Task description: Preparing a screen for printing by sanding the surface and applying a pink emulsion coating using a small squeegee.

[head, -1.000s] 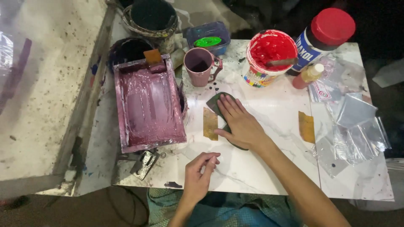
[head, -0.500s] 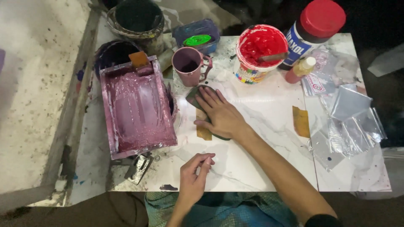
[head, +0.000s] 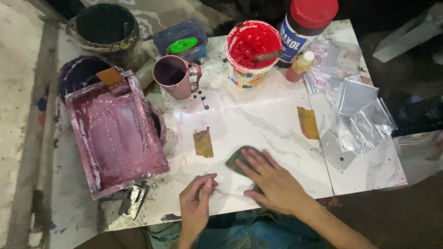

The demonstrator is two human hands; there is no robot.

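Observation:
My right hand lies flat, fingers spread, pressing a dark green cloth against the white marble-patterned tabletop near its front edge. My left hand rests at the table's front edge just left of it, fingers curled together; I cannot tell if anything thin is pinched in them. A brown tape patch is stuck to the table just beyond both hands.
A pink-stained frame sits at left. Behind: a pink mug, red paint tub with a stick, red-capped jar, small bottle, black buckets. Clear plastic bags and another brown patch lie right.
My right hand slid the green cloth toward me and to the right, off the brown patch near the mug, uncovering it. The left hand stayed by the front edge.

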